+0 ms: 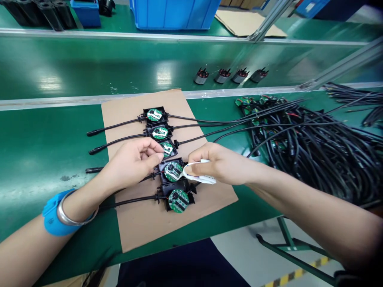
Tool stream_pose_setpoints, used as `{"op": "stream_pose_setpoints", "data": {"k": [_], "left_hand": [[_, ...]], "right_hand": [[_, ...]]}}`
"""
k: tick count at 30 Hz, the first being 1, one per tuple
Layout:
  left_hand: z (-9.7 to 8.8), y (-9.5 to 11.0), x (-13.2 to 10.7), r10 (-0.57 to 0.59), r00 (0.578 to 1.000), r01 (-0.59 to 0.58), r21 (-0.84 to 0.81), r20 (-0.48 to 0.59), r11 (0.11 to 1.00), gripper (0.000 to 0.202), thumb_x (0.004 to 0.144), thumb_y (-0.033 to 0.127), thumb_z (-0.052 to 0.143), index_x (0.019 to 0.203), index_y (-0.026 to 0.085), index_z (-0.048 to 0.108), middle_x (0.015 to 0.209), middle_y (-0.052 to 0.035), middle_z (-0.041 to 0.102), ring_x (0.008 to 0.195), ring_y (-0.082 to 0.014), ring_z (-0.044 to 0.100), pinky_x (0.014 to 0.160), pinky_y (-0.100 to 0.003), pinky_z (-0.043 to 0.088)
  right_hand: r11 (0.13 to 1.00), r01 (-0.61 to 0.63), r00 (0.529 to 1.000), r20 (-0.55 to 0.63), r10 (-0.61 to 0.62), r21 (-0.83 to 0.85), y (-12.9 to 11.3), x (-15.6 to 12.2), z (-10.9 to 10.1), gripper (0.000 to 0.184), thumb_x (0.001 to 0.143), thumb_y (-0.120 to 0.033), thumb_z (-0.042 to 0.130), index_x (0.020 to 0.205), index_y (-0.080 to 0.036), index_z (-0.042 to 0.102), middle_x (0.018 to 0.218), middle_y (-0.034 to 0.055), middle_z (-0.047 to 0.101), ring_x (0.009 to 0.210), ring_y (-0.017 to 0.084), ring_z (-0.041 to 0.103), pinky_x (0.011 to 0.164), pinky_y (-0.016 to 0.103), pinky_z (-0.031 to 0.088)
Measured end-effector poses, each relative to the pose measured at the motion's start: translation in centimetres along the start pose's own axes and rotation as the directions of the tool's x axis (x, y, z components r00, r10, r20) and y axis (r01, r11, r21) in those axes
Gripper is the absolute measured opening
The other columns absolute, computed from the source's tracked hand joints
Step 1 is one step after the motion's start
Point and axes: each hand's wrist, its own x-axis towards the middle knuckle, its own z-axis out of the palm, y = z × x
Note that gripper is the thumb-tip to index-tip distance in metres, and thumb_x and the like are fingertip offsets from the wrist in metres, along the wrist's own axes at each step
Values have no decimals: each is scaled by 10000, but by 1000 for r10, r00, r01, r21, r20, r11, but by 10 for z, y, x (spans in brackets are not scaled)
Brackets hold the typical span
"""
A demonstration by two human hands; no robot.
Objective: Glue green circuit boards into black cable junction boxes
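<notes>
Circuit boards (pixel 178 200), heaped cables (pixel 317 155), a green workbench (pixel 60 139) and striped floor tape (pixel 299 272) show an assembly workshop.

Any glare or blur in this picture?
In the head view, two pale glare patches show on the green surface behind the cardboard sheet; in the head view, the top right corner looks dark and blurry, while the nearest circuit board looks fairly sharp.

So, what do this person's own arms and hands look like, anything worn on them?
Both the left hand and right hand are gloveless, and the forearms show no sleeves. The left wrist carries a wide, bright blue band and a rounded silver bangle; the right wrist has nothing on it.
</notes>
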Motion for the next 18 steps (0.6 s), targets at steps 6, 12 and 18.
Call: {"op": "stream_pose_setpoints", "data": {"k": [6, 12, 18], "left_hand": [[0, 3, 0, 13, 1000, -13, 45, -14, 999, 150, 808, 269, 601, 896, 147, 602, 659, 19, 550, 544, -85, 500, 515, -198, 436], [-1, 1, 0, 16, 1000, -15, 88, -14, 996, 148, 824, 277, 592, 910, 157, 605, 692, 12, 565, 570, -87, 497, 523, -193, 424], [-3, 2, -3, 68, 997, -64, 145, -21, 987, 158, 835, 285, 589, 930, 161, 610, 725, 6, 592, 589, -89, 506, 543, -191, 435]], "right_hand": [[999, 34, 999, 2, -34, 34, -2, 7, -1, 309, 767, -349, 576, 530, -161, 516, 481, -43, 423, 445, 60, 348, 437, 226, 233], [994, 7, 1000, -12, -6, 107, -7, 15, 3, 277, 735, -297, 588, 512, -165, 490, 471, -55, 412, 435, 55, 337, 423, 217, 235], [992, -1, 1000, -23, 4, 123, -5, 16, -1, 300, 735, -311, 607, 503, -160, 491, 458, -55, 391, 430, 51, 317, 419, 212, 218]]}}
